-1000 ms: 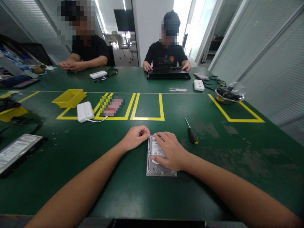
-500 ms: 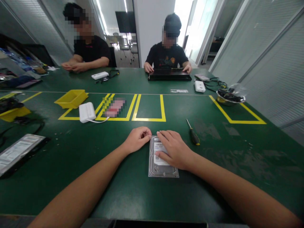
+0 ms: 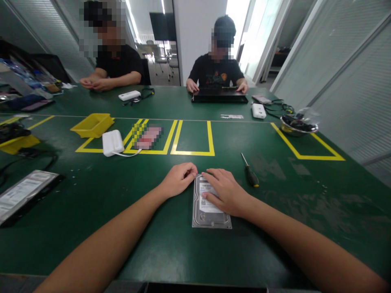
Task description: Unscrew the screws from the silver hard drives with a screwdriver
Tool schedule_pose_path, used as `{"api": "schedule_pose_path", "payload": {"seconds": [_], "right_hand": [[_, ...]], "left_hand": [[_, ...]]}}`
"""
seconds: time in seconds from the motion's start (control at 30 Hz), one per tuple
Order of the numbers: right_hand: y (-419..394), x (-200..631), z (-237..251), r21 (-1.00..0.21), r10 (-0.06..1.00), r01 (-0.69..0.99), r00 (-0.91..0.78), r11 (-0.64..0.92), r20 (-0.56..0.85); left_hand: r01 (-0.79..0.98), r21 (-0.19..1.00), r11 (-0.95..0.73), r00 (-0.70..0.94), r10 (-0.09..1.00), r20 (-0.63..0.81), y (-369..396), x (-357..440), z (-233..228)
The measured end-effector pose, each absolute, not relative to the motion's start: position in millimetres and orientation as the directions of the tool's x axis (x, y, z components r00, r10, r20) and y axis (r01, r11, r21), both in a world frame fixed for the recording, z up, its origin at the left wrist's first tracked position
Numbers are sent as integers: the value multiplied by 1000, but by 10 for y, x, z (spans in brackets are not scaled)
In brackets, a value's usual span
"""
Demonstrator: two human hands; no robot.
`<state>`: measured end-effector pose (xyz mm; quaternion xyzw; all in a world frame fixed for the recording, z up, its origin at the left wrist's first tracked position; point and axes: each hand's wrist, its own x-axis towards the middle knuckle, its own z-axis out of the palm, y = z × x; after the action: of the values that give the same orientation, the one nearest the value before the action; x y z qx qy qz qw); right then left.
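A hard disk drive (image 3: 210,217) lies flat on the green table in front of me, its white label partly hidden under my right hand. My right hand (image 3: 227,191) rests over the drive's upper right part, fingers stretched out and apart. At the drive's upper left corner is my left hand (image 3: 180,179), with thumb and fingertips pinched together. Whatever those fingertips may hold is too small or hidden to make out. A screwdriver (image 3: 251,175) with a dark handle lies to the right of my right hand, its tip pointing away from me.
Yellow tape marks the table (image 3: 146,252). Farther off are a yellow bin (image 3: 94,126), a white power bank (image 3: 112,143) cabled to a phone (image 3: 148,137), and a metal bowl (image 3: 299,129) of cables. Another drive (image 3: 27,193) lies left. Two people sit opposite; one holds a black panel (image 3: 220,97).
The view has shifted slightly. My right fingers have lifted or slid back a little at the drive's top edge; my left hand keeps its pinch at the corner.
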<state>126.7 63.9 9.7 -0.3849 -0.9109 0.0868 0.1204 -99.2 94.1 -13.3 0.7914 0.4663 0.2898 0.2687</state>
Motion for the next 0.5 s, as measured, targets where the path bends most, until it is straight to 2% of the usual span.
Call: {"api": "schedule_pose_path", "payload": {"seconds": [0.5], "right_hand": [[622, 1268, 68, -254, 717, 675, -683, 693, 139]], "left_hand": [[614, 577, -539, 497, 832, 247, 935, -1010, -115]]}}
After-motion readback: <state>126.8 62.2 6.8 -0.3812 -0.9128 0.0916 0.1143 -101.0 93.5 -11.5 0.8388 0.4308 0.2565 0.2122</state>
